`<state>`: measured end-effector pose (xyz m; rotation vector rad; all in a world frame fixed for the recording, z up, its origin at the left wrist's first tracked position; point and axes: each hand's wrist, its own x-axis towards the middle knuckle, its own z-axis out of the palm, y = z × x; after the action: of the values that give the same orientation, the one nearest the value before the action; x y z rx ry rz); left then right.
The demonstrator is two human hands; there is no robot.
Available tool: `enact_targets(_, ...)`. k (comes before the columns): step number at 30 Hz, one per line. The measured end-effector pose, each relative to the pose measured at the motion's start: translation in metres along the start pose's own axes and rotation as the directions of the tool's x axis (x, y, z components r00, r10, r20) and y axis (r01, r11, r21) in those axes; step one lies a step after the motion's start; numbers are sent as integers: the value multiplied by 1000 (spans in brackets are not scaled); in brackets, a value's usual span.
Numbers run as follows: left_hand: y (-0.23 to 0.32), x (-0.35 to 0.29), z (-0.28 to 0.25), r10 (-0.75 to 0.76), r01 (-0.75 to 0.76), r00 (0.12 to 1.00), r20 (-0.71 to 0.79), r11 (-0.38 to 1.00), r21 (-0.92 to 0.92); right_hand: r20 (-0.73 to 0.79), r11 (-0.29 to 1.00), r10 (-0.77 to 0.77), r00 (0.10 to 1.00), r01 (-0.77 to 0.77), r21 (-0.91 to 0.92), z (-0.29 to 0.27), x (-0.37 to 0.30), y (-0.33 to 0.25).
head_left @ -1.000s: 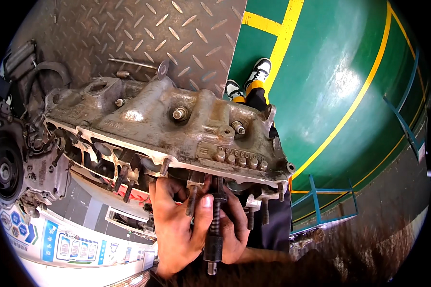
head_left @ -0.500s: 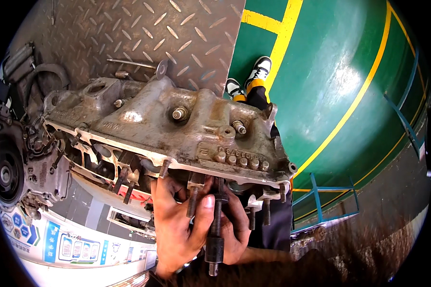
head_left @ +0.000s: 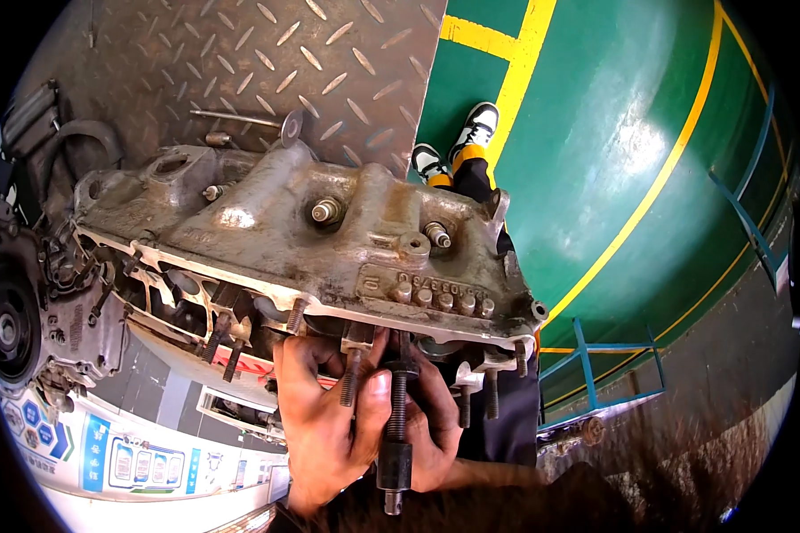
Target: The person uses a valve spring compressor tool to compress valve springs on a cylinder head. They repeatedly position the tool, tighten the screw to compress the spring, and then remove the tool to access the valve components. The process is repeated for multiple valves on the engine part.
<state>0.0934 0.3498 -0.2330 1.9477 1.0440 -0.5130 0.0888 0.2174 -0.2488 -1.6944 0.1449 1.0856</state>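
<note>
An engine cylinder head (head_left: 267,240) stands on its side, its grimy cast face toward the top, with spark plugs (head_left: 326,210) in its recesses. Below its lower edge hangs a black threaded-rod tool (head_left: 396,462), which looks like a valve spring compressor. My left hand (head_left: 324,426) is closed beside it, thumb along the rod and fingers curled under the head, around a bracket stud (head_left: 350,377). My right hand (head_left: 431,426) grips the tool from the other side. The fingertips of both hands, and the tool's upper end, are hidden under the head.
A patterned steel plate (head_left: 276,53) carries the head and a long-stemmed engine valve (head_left: 240,116). At left stands another engine (head_left: 71,329) with a black pulley. Beyond the plate are someone's shoes (head_left: 476,129) on a green floor with yellow lines, and a blue metal frame (head_left: 587,364).
The whole view has shifted slightly, with the cylinder head a little further left in it. Both hands keep nearly the same hold beside the rod.
</note>
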Motion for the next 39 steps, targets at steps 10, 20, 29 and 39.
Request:
enact_targets(10,-1,1,4,11,-11,1000,-19,1000,3,-51,997,-13,999,17,71,3,4,0)
enact_targets(20,-1,1,12,2,-5,997,-76,999,-33,-48,873,253,966,-206,442,6,7,-15)
enact_targets(29,-5,-4,11,88,-87,986,-138,996,10,38,914,170,985,-171,367,0,10,-9)
enact_targets(39,-4,-7,9,74,-61,990,-118,992,110,79,865,184,980,-200,460,-3,12,-8)
